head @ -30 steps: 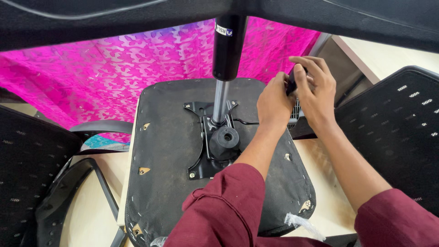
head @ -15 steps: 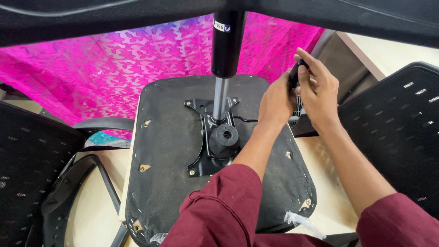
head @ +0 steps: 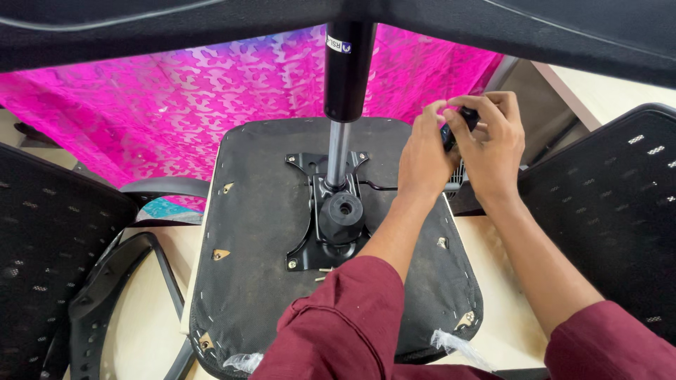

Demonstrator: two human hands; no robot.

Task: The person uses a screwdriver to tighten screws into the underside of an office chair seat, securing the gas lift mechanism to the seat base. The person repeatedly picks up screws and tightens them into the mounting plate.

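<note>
Small black knob-like part sits pinched between both hands, above the right edge of the upturned black fabric-covered office chair seat.

Head view: left hand narrow, fingertips closed on the part; right hand curled around it from the other side. Judged step: fitting or turning this part at the lever end beside the seat. Next move calls for a steady pinch and fine twist.

Black metal mechanism plate with silver-and-black gas cylinder stands at seat centre. Containers: none visible. Pink patterned cloth behind.
</note>
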